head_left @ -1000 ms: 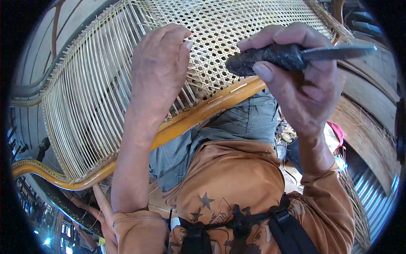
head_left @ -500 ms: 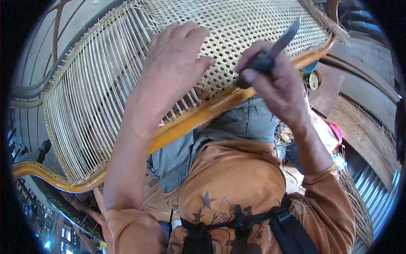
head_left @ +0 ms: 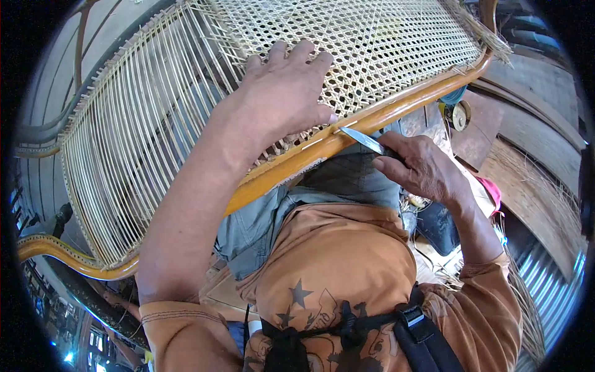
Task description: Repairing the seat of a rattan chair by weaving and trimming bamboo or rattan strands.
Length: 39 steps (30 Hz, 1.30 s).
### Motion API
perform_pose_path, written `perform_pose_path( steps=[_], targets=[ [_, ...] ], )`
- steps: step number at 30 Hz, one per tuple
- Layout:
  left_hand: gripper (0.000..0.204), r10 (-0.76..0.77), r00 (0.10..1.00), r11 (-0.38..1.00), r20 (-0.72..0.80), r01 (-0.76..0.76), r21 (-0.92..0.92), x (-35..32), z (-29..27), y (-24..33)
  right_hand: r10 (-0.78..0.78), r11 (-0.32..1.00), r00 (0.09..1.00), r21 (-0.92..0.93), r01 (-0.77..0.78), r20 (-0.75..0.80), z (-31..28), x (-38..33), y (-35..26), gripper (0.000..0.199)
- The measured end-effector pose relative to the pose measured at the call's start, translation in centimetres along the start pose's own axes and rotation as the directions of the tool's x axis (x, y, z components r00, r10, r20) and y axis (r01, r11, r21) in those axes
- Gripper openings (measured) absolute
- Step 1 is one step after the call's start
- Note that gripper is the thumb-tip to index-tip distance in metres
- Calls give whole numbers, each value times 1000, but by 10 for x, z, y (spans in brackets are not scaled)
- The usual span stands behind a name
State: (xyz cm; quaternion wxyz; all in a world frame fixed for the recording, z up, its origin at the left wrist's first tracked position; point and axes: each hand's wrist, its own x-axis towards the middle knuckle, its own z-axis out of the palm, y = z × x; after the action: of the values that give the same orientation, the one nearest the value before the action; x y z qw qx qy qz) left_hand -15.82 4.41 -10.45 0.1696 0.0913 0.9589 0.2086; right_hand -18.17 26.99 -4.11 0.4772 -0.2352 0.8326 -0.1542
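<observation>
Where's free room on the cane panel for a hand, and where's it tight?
Free: woven cane right of the left hand; the open strands to its left. Tight: the wooden rail where the knife in the right hand meets it under the left thumb.

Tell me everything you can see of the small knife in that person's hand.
The small knife with a pale metal blade is gripped in the right hand, which hides its handle entirely. Only the short, narrow, pointed blade shows, lying nearly flat and angled up to the left. Its tip meets the orange-brown wooden frame rail at the edge of the woven cane panel, just beside the left hand pressing on the weave.
</observation>
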Motion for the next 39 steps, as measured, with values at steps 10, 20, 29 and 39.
perform_pose_path(
  steps=[10,20,29,39],
  targets=[
    [75,-17,1000,1000,24,17,5,-2,-4,4,-47,999,999,10,47,23,4,12,-1,41],
    [73,4,999,1000,47,-4,7,-1,-6,3,-90,976,994,-195,100,59,-2,9,-19,32],
    [73,36,999,999,5,-36,19,2,-3,-6,236,862,904,-507,-24,357,-63,43,-78,35],
    [71,51,993,998,108,-47,-45,9,-9,-9,-181,931,980,-335,144,-82,-35,-6,-12,23]
  ],
)
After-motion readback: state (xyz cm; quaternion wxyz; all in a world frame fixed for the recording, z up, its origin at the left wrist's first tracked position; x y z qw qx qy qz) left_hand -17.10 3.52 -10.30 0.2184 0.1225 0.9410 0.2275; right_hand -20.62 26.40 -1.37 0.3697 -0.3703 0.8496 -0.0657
